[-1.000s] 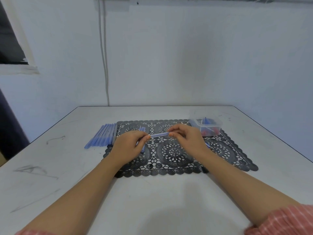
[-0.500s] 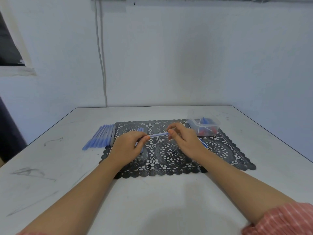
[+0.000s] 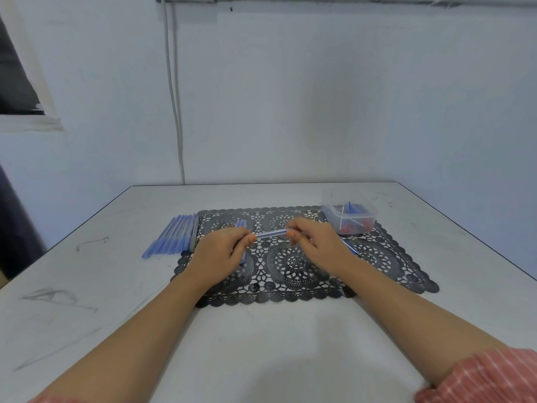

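A: Fingers [image 3: 251,238] of the left hand [image 3: 220,254] and right hand [image 3: 316,242] curl round the ends of a thin clear-blue plastic pen tube [image 3: 271,233], held just above the black lace placemat [image 3: 377,257].
B: It looks light, stiff and smooth, likely slippery. Pinching near both ends seems safest.

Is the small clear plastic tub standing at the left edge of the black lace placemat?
No, the small clear plastic tub stands at the far right corner of the black lace placemat.
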Demonstrator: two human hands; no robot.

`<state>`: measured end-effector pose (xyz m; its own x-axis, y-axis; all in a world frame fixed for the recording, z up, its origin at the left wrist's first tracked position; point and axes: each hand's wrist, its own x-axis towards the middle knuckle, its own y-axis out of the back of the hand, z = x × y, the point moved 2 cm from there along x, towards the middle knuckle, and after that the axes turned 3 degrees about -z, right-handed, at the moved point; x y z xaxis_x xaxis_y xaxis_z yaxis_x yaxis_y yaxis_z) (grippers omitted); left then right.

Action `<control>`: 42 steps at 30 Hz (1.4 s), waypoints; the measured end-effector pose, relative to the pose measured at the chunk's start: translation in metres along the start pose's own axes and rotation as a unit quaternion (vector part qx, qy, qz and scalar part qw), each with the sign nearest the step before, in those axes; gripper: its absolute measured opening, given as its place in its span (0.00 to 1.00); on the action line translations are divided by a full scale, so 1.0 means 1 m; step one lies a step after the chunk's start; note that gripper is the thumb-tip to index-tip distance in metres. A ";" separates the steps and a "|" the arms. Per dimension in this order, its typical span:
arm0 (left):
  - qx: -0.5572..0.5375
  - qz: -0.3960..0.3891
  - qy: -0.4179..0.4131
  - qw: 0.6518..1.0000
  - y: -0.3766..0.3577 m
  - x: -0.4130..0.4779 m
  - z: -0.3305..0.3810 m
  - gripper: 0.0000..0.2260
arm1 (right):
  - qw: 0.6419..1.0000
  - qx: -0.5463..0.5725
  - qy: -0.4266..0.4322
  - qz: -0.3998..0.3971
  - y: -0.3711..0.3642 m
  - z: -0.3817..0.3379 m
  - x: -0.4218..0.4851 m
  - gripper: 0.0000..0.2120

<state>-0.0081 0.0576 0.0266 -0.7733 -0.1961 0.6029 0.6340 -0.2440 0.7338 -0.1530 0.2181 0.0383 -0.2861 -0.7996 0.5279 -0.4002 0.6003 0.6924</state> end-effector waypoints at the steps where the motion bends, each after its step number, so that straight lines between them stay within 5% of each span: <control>1: -0.004 -0.003 -0.001 1.000 0.000 -0.001 0.000 0.22 | 1.000 0.001 0.010 0.013 0.000 0.001 0.001 0.05; 11: -0.044 -0.039 -0.001 0.998 0.000 -0.002 -0.001 0.17 | 0.974 -0.104 0.164 0.118 0.005 0.001 -0.001 0.18; 18: -0.008 -0.018 -0.023 1.000 0.000 -0.001 -0.003 0.18 | 0.998 -0.057 0.029 0.003 -0.004 -0.003 -0.001 0.24; 34: -0.044 -0.036 -0.007 0.998 0.004 -0.001 -0.003 0.15 | 0.998 -0.062 0.024 -0.018 0.002 -0.003 -0.002 0.10; 42: -0.015 -0.002 -0.042 0.999 0.005 0.000 -0.002 0.13 | 0.998 -0.057 0.027 -0.014 -0.001 -0.006 -0.001 0.18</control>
<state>-0.0048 0.0544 0.0294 -0.7727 -0.1154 0.6242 0.6288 -0.2741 0.7276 -0.1477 0.2185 0.0402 -0.2283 -0.8163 0.5306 -0.3058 0.5776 0.7569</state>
